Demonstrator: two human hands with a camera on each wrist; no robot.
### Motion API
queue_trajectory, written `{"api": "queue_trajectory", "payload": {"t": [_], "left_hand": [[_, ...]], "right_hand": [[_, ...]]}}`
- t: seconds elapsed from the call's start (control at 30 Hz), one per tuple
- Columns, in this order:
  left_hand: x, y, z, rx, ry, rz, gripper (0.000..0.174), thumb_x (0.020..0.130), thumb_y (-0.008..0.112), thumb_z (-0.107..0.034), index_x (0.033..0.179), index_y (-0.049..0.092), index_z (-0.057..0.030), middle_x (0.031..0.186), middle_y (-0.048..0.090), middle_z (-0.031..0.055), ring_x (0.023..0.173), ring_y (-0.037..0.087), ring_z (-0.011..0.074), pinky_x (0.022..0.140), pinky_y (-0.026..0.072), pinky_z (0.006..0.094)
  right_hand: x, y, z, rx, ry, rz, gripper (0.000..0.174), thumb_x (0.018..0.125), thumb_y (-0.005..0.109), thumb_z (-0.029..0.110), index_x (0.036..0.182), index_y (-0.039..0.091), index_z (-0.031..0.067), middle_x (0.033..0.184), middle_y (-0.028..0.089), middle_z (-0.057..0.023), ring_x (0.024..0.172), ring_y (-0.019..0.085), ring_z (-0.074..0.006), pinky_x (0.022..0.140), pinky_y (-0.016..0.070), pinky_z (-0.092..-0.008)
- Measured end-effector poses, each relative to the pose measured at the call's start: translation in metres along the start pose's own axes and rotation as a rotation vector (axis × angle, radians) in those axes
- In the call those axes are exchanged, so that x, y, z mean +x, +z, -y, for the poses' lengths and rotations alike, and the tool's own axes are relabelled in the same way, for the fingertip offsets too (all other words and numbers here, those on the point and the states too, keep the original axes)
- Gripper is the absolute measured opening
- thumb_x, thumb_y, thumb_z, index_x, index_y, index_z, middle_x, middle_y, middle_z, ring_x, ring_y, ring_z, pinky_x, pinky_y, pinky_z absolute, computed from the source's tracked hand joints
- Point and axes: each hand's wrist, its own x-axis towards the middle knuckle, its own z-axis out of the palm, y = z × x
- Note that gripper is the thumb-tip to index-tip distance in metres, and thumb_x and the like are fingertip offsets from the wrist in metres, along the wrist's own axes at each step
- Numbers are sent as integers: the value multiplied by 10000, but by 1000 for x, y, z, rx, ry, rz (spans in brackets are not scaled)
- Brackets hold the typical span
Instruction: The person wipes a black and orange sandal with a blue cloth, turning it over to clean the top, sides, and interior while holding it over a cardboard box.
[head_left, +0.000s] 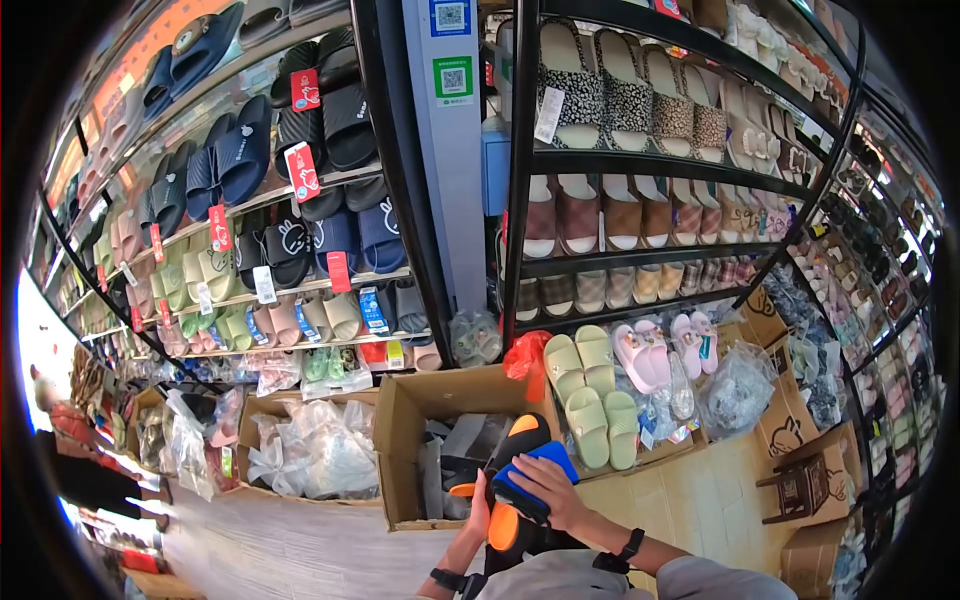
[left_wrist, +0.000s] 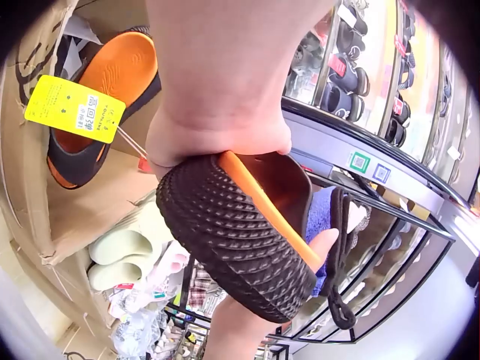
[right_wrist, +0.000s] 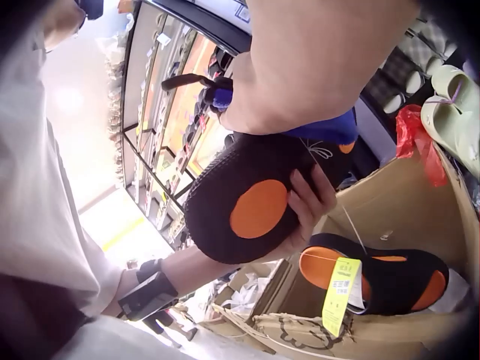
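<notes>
My left hand point(head_left: 479, 514) grips a black slipper with orange patches point(right_wrist: 212, 174) from the side, its fingers curled at the edge of the sole in the right wrist view. The textured side and orange rim of this slipper point(left_wrist: 229, 236) show in the left wrist view. My right hand point(head_left: 548, 488) holds a fuzzy blue cleaning pad point(head_left: 553, 458) with a black loop point(left_wrist: 341, 300) against the slipper. A matching slipper point(right_wrist: 401, 268), joined by a thin string and bearing a yellow tag point(right_wrist: 342, 296), lies at the open cardboard box point(head_left: 408, 480).
Pale green slippers point(head_left: 587, 400) and pink slippers point(head_left: 640, 357) sit right of the box, near a red plastic bag point(head_left: 527, 354). Another box holds clear plastic bags point(head_left: 325, 445). Shelves of slippers rise behind, and a small wooden stool point(head_left: 800, 487) stands at right.
</notes>
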Motion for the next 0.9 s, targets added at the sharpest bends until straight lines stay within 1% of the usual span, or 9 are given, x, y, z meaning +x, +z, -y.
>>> {"api": "queue_trajectory", "payload": {"t": [0.13, 0.27, 0.5, 0.63, 0.7, 0.73, 0.8, 0.83, 0.9], "left_hand": [[-1, 22, -5, -78, 53, -123, 760, 1043, 495, -796, 1411, 675, -156, 1330, 747, 46, 1222, 705, 245, 1076, 570, 437], [0, 24, -4, -117, 90, -132, 737, 1053, 495, -781, 1399, 680, -157, 1333, 744, 39, 1223, 695, 237, 1087, 558, 432], [-2, 50, 0, -149, 146, -94, 776, 1068, 481, -764, 1509, 619, -142, 1430, 702, 73, 1288, 674, 260, 1136, 534, 443], [-5, 69, -3, -155, 143, -59, 813, 1066, 450, -782, 1543, 588, -137, 1482, 675, 76, 1324, 662, 280, 1151, 532, 466], [-2, 64, -1, -158, 161, -40, 807, 1069, 440, -782, 1546, 587, -148, 1489, 676, 66, 1319, 667, 272, 1132, 549, 460], [3, 64, 3, -130, 251, -52, 776, 1079, 450, -763, 1537, 596, -155, 1462, 692, 51, 1294, 681, 246, 1118, 556, 445], [11, 39, 9, -118, 214, -35, 709, 1094, 475, -723, 1518, 612, -172, 1426, 705, 24, 1266, 689, 212, 1109, 558, 422], [3, 59, 5, -157, 211, -22, 705, 1099, 471, -715, 1526, 610, -171, 1446, 697, 23, 1288, 678, 215, 1129, 545, 419], [0, 68, 6, -160, 264, -59, 716, 1105, 459, -710, 1551, 592, -165, 1471, 684, 36, 1314, 666, 223, 1152, 528, 425]], "right_hand": [[16, -8, 3, 33, -18, 24, 729, 916, 783, 250, 1594, 570, 92, 1684, 503, -164, 1564, 473, -362, 1270, 354, -550], [21, -14, -4, 71, -65, 35, 734, 909, 789, 263, 1585, 574, 76, 1688, 490, -174, 1573, 458, -364, 1277, 345, -556], [30, -37, -16, 98, -141, 29, 713, 912, 794, 285, 1554, 595, 48, 1642, 539, -188, 1529, 510, -381, 1256, 379, -558], [34, -49, -20, 126, -155, 24, 762, 853, 849, 282, 1541, 612, 57, 1623, 562, -176, 1518, 526, -386, 1228, 402, -557], [32, -52, -21, 145, -159, 21, 711, 889, 807, 246, 1543, 612, 47, 1628, 560, -180, 1531, 515, -380, 1235, 396, -555], [32, -51, -24, 163, -169, 10, 690, 902, 787, 229, 1544, 611, 44, 1632, 559, -180, 1537, 511, -375, 1240, 392, -554], [30, -53, -29, 140, -163, 37, 649, 929, 738, 185, 1548, 610, 38, 1642, 552, -176, 1548, 503, -364, 1256, 379, -550], [29, -53, -32, 138, -172, 63, 682, 945, 723, 244, 1578, 566, 46, 1671, 515, -168, 1572, 462, -348, 1280, 349, -537], [27, -52, -33, 154, -170, 88, 673, 947, 706, 206, 1583, 560, 42, 1675, 514, -158, 1584, 447, -340, 1291, 328, -535]]}}
